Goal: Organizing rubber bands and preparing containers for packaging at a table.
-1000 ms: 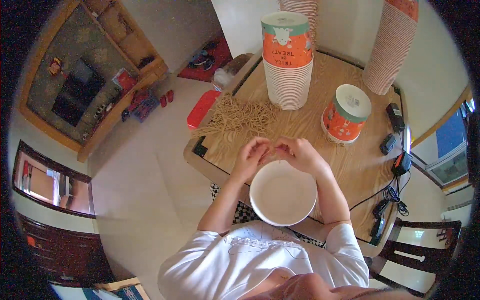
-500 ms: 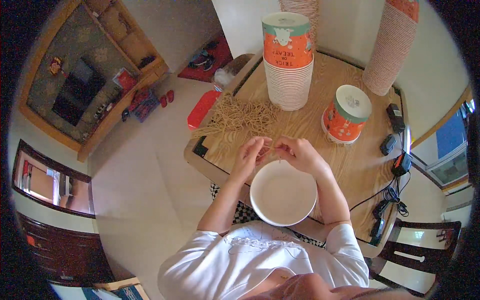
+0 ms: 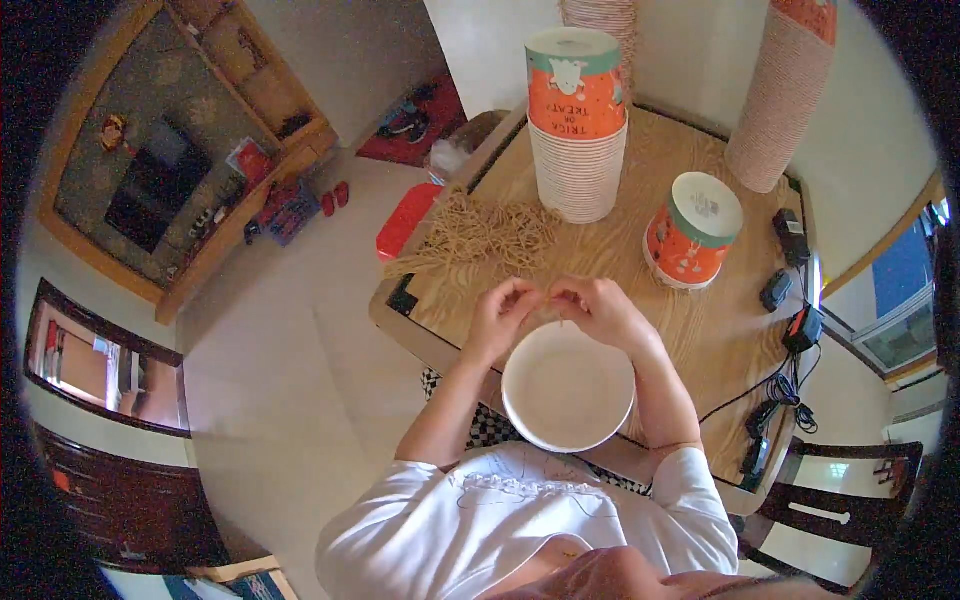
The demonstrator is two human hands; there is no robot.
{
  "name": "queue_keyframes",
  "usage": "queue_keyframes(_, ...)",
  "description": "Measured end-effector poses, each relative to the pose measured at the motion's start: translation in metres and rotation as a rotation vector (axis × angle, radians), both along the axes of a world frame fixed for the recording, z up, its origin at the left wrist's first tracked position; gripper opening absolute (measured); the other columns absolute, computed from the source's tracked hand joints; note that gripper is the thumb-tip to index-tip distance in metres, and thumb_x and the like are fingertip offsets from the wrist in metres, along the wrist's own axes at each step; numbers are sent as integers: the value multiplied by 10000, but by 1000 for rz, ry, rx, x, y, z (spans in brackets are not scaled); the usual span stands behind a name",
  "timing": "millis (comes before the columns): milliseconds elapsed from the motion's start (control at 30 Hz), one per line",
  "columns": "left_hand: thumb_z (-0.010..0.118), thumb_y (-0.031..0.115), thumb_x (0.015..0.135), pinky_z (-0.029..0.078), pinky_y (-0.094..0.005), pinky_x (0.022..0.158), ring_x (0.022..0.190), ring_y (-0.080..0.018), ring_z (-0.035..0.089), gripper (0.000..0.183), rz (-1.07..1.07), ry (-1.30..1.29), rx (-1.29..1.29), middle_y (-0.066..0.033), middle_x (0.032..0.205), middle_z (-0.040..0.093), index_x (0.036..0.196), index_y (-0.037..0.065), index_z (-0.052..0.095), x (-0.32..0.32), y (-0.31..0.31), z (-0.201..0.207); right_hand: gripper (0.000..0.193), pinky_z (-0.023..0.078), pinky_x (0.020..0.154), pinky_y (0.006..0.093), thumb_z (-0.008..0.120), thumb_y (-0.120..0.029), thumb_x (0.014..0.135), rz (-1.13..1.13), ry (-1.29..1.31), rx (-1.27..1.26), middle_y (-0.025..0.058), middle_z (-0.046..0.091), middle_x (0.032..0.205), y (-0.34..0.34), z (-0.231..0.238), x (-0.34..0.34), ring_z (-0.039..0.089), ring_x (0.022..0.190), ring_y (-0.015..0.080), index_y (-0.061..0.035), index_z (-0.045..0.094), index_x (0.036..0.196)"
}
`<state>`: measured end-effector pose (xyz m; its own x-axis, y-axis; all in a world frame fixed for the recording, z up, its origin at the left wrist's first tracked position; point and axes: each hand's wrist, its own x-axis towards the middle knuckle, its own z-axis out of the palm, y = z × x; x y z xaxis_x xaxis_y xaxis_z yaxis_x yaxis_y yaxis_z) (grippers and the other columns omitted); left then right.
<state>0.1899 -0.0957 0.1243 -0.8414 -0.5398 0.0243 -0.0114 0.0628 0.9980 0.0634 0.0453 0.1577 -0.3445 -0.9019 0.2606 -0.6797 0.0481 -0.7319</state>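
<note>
Just past the far rim of a white round paper bucket [image 3: 568, 395], my left hand [image 3: 503, 312] and my right hand [image 3: 598, 308] meet with fingertips pinched close together. Between them runs a thin tan piece of twine, mostly hidden by the fingers. The bucket sits at the table's near edge, its open mouth facing me. Beyond my left hand lies a tangled heap of tan twine [image 3: 480, 235]. To the right stands an upside-down orange and green paper bucket [image 3: 690, 245].
A tall stack of nested buckets [image 3: 577, 150] stands on the wooden table [image 3: 620, 270]. Another tall stack [image 3: 775, 110] leans at the back right. Black adapters and cables [image 3: 790, 370] line the right edge. A red plastic container [image 3: 408, 222] is at the left.
My left hand's fingers have curled in, and its fingertips have come closer to my right hand's. The twine strand between them shows less. The bucket has barely shifted.
</note>
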Motion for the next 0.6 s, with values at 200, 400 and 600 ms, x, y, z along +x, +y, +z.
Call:
queue_keyframes(200,665,112,824,455,-218,618,696,-54,553,128,-63,-31,-135,8,783,640,905,15,643,3,-8,-8,171,492,659,423,587,-193,834,-32,-76,117,166,649,818,-3,-7,-8,635,776,339,-85,633,958)
queue_keyframes(400,669,113,821,475,-228,646,717,-62,578,130,-58,-82,-172,-10,785,653,905,15,651,0,-13,-12,198,501,650,389,627,-211,818,1,-124,97,135,663,805,-11,-21,-14,653,751,290,-82,640,968)
queue_keyframes(600,686,132,807,478,-242,629,703,-66,585,155,-53,20,-299,-29,810,675,913,21,660,1,-12,-13,187,497,656,355,619,-180,824,-17,-187,94,117,660,782,-8,-14,-11,645,710,222,-81,640,980)
